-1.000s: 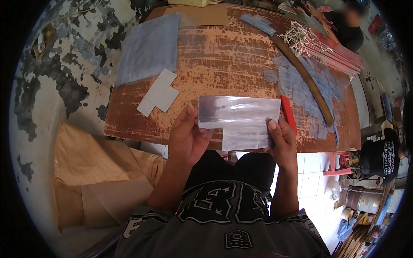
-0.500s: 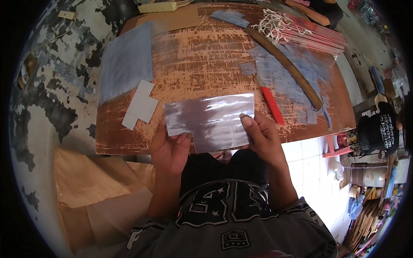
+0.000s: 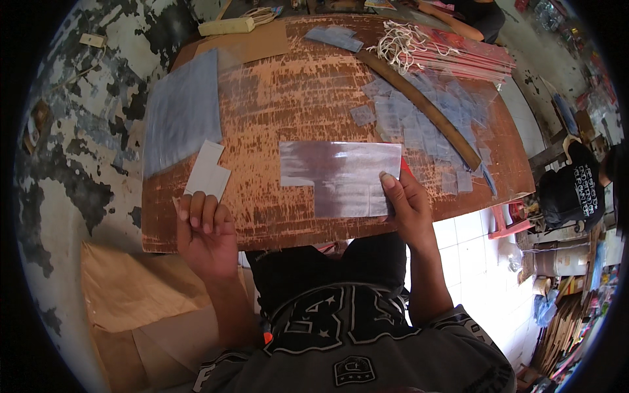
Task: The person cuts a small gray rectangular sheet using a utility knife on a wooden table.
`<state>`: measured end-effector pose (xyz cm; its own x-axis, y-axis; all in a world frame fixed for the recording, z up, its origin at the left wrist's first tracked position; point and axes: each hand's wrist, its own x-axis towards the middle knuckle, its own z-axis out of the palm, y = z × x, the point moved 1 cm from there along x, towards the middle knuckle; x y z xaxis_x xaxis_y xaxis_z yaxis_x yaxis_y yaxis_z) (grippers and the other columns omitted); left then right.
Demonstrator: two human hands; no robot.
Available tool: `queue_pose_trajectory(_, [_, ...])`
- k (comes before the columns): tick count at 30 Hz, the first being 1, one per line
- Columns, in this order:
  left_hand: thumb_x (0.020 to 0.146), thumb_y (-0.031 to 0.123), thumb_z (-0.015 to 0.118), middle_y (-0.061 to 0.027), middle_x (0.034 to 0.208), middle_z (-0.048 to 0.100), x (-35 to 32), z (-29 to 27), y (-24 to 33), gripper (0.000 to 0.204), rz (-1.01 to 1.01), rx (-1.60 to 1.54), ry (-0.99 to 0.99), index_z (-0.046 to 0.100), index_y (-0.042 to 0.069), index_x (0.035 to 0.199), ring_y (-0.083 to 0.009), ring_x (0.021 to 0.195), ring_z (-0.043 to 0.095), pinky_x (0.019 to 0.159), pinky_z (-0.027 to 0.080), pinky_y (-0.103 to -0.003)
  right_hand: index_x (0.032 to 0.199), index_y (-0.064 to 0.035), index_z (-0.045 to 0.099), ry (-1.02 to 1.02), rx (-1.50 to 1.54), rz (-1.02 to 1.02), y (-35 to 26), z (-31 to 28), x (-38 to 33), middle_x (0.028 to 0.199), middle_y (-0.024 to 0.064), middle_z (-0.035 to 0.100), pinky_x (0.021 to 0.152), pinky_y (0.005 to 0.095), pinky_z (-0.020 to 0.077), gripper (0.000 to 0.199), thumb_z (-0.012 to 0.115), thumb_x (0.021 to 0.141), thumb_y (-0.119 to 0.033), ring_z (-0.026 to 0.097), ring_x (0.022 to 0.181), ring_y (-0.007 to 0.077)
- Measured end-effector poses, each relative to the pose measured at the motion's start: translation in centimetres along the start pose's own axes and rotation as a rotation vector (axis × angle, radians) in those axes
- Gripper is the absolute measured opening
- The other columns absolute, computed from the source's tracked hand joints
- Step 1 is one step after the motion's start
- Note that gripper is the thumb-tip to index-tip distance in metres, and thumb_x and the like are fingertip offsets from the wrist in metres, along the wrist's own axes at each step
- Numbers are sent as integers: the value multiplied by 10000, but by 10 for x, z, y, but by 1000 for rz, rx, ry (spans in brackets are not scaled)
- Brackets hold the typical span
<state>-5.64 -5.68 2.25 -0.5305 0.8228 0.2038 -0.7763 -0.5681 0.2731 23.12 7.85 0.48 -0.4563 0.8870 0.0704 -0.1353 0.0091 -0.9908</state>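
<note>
My right hand grips a glossy, notched sheet by its right edge, thumb on top and fingers behind. The sheet is held over the near part of the table, its shiny face reflecting light in pale and brownish streaks. To the left, a white card with a similar stepped outline lies on the tabletop. The bent fingers of my left hand close over the card's near end and hide it. A flat red strip shows just behind the right edge of the glossy sheet, mostly covered.
Many small clear plastic pieces lie at right under a long brown strip. Red sheets with white cords are stacked far right, near another person's arm. A large bluish plastic sheet and brown cardboard are left on the worn table.
My left hand has let go of the glossy sheet and moved left to the white card. My right hand keeps the sheet, now a little farther right, over the red strip.
</note>
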Motion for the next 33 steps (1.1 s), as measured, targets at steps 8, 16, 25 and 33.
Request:
queue_pose_trajectory(8, [1098, 237, 472, 24, 614, 372, -10, 0, 1, 331, 114, 155, 38, 447, 101, 797, -91, 512, 338, 504, 311, -249, 1206, 9, 614, 119, 108, 43, -3, 0, 2, 807, -16, 638, 510, 190, 408, 363, 512, 1087, -318, 549, 598, 22])
queue_pose_trajectory(16, [939, 29, 676, -131, 823, 752, -49, 0, -10, 125, -452, 989, -607, 708, -17, 1051, -187, 718, 748, 662, 596, -299, 1213, -1, 600, 108, 68, 83, -5, -9, -1, 810, -7, 634, 479, 185, 398, 364, 510, 1087, -331, 546, 581, 29])
queue_pose_trajectory(25, [985, 232, 615, -187, 1369, 620, -101, -63, -73, 499, -763, 1793, -1256, 516, 130, 1463, -381, 1170, 637, 1005, 510, -473, 1268, 8, 574, 72, 39, 112, -9, -20, -7, 881, 6, 646, 524, 194, 427, 393, 506, 1090, -335, 572, 653, 39])
queue_pose_trajectory(33, [1008, 362, 587, -229, 1470, 503, -61, -214, -57, 503, -291, 2317, -666, 522, 55, 1401, -416, 1374, 465, 1153, 368, -522, 1116, 6, 629, 148, 32, 48, -13, -7, -12, 674, -10, 598, 425, 190, 345, 359, 519, 1082, -334, 497, 475, 33])
